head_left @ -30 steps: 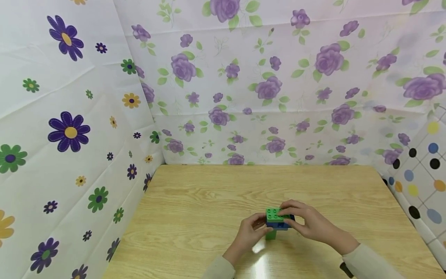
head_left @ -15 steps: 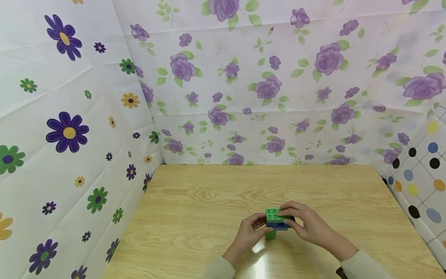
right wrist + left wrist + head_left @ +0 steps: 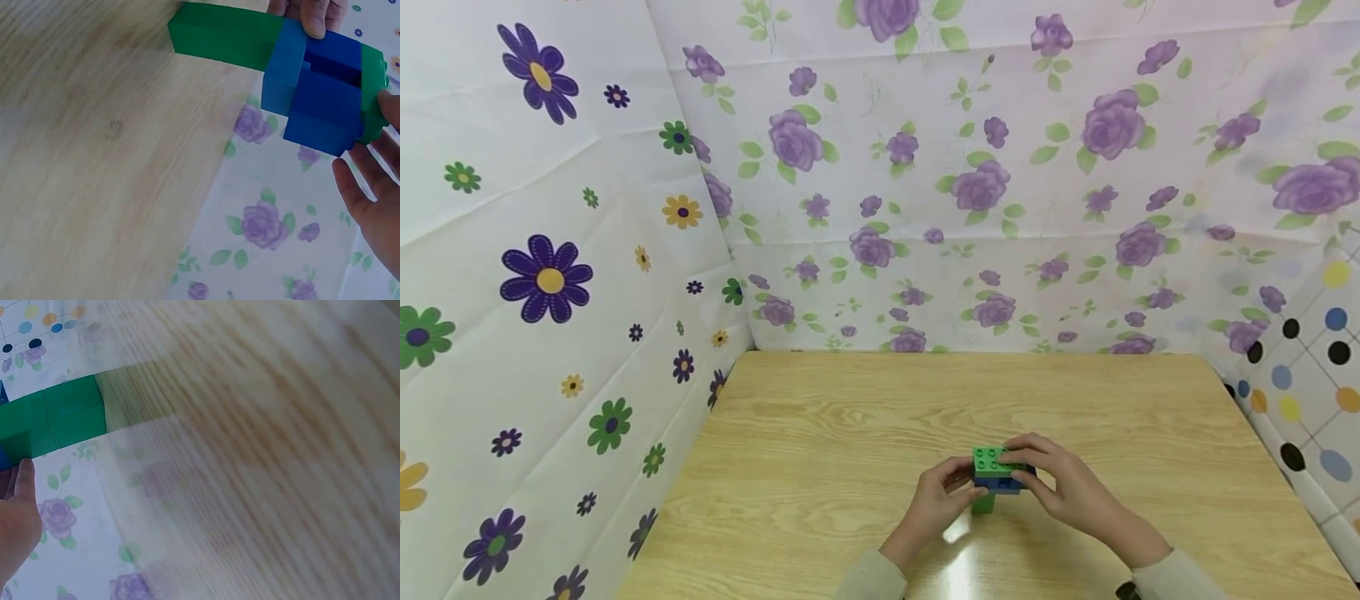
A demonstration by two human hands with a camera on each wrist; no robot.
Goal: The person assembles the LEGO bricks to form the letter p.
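A small tower of toy building blocks stands on the wooden table in the head view. Its base is a green column (image 3: 75,412) of two stacked blocks. Above that sit a lighter blue block (image 3: 283,78) and darker blue blocks (image 3: 325,109). A studded green block (image 3: 987,461) forms the top. My left hand (image 3: 934,504) holds the tower from the left, thumb in front at the blue layer. My right hand (image 3: 1067,485) pinches the top green block's right end, with a fingertip over the studs and the thumb at its near side. Those fingers hide some studs.
The wooden table (image 3: 820,467) runs back to a floral cloth wall (image 3: 925,275). A flower-print cloth (image 3: 617,333) stands along the left, and a dotted cloth (image 3: 1311,417) at the right.
Both hands stay on the block tower with almost no movement. The right forearm and sleeve have shifted slightly to the left.
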